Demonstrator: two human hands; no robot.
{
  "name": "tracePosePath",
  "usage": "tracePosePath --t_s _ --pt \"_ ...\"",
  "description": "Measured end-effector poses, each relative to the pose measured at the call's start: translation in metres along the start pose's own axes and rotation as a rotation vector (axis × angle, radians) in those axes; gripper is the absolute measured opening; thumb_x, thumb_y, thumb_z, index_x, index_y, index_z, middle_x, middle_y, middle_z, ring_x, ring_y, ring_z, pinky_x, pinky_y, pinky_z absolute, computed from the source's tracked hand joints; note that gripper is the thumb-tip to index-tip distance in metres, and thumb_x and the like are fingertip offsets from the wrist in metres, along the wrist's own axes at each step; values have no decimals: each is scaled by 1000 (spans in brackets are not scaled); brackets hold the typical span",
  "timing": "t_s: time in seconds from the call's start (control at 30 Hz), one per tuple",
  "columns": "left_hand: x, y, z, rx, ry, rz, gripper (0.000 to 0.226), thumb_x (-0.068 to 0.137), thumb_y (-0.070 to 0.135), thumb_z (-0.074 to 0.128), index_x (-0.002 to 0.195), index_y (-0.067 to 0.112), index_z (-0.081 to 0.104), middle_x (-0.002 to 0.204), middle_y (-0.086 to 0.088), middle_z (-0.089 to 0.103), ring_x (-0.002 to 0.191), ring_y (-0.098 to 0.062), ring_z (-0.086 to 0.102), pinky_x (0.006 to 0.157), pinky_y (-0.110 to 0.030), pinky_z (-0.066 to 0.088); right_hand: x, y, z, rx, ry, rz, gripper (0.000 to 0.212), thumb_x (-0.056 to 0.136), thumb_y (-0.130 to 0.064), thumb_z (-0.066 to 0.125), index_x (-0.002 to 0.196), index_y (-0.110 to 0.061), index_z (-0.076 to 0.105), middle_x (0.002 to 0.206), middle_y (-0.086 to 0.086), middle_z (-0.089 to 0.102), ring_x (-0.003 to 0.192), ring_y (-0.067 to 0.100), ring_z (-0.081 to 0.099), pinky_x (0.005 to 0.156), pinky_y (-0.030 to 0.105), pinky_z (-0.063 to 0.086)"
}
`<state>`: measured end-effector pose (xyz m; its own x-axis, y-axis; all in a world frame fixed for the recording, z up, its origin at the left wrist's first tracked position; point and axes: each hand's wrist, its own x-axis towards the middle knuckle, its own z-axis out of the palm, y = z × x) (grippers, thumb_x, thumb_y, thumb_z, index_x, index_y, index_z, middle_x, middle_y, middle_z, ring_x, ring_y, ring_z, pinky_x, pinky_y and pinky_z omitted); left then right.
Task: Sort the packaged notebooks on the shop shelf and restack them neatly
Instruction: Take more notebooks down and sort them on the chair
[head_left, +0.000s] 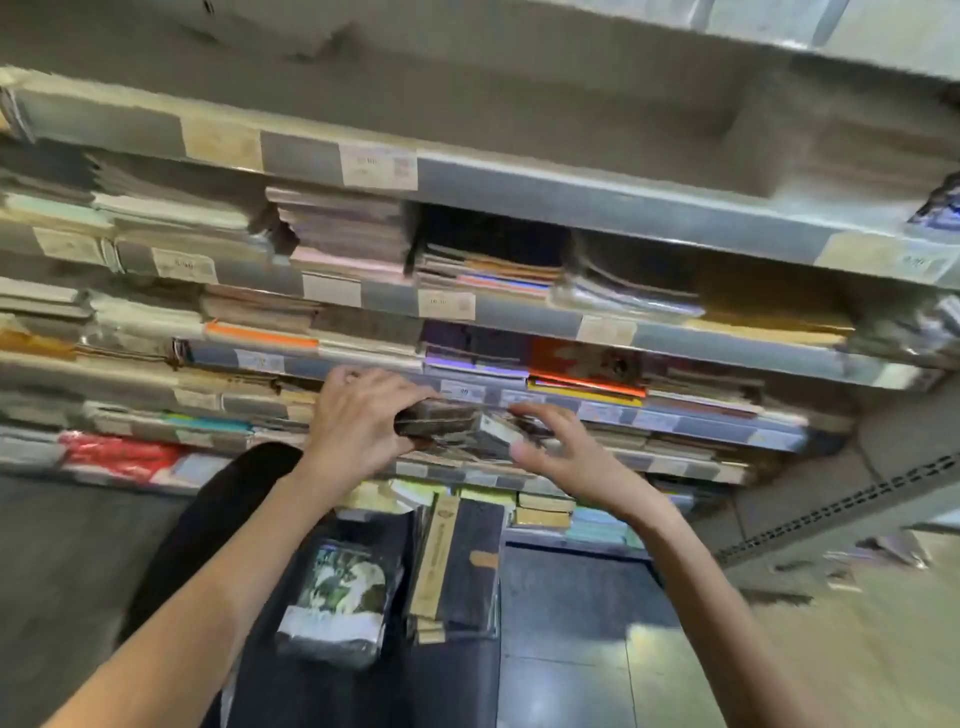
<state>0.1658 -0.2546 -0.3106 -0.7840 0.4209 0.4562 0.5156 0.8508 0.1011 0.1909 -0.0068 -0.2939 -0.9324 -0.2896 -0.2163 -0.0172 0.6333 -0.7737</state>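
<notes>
**Shelves packed with wrapped notebooks**

A grey metal shelf unit (519, 187) rose in tiers, with price labels (378, 165) along the front edges. Flat stacks of packaged notebooks (488, 270) filled each tier side by side, some sliding unevenly. On the dark floor (566, 597) below lay a floral-covered pack (340, 597) and, just beside it, a black pack with a tan band (457, 561).

My arms are bare from the hands to as far up as shows, with no sleeves, watch or bracelets on either wrist. My left hand (358, 421) and right hand (561, 452) wear no gloves, and I see no rings, though the picture is blurred. Below my left forearm shows dark, black clothing (208, 530) of mine.
</notes>
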Motion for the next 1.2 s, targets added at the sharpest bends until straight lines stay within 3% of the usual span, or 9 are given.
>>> tracePosePath --t_s 0.17,0.33,0.57,0.7,0.83,0.97,1.03,1.1,1.2 --pt "-47 5 78 -31 -163 -76 61 41 30 91 98 23 71 91 5 72 83 -17 66 75 -32 24 18 69 64 88 -107 144 62 85 -45 60 139 -27 38 141 1 28 132 17 31 107 37 36" --pt "-86 11 149 -59 -315 -184 52 46 31 90 94 28 72 85 10 72 79 -14 65 80 -32 24 28 131 114 243 -149 233 56 79 -46 65 130 -34 43 127 -3 29 130 18 33 113 35 28" --pt "-106 7 209 -78 -231 -243 36 69 45 76 101 30 70 90 11 70 87 -14 61 82 -32 23 49 181 154 259 -8 215 62 55 -67 72 109 -51 47 120 -9 27 127 20 32 111 41 32" --pt "-130 12 237 -86 -233 -317 38 68 45 76 102 30 69 90 12 68 84 -15 60 78 -31 23 51 207 177 265 9 205 68 59 -45 83 118 -37 52 123 -8 25 129 16 25 106 12 28" --pt "-164 20 258 -56 -350 -323 49 56 34 85 103 31 68 96 13 68 88 -12 60 80 -30 24 37 231 207 213 13 209 71 48 -59 77 112 -44 50 122 -7 27 126 16 28 113 32 25" --pt "-191 14 265 -108 -453 -302 69 52 42 84 115 30 58 109 11 65 99 -10 49 87 -31 25 26 242 226 194 14 165 80 49 -50 85 120 -38 52 123 -9 23 125 8 21 112 23 15" --pt "-203 10 264 -162 -579 -283 74 60 67 67 122 30 52 118 9 61 105 -11 48 91 -32 23 22 249 232 179 -5 176 77 55 -40 86 123 -32 53 126 -5 23 126 7 20 112 21 15" --pt "-216 9 263 -230 -755 -294 82 67 84 34 129 33 50 131 12 54 115 -11 47 96 -30 20 18 260 241 218 23 217 72 57 -34 85 122 -21 56 124 -1 24 126 12 26 112 23 22" --pt "-243 20 271 -254 -804 -300 79 76 82 15 128 35 53 135 16 50 121 -11 50 102 -34 20 14 274 258 240 -6 260 67 60 -33 84 120 -18 58 122 0 27 127 18 32 113 36 30"
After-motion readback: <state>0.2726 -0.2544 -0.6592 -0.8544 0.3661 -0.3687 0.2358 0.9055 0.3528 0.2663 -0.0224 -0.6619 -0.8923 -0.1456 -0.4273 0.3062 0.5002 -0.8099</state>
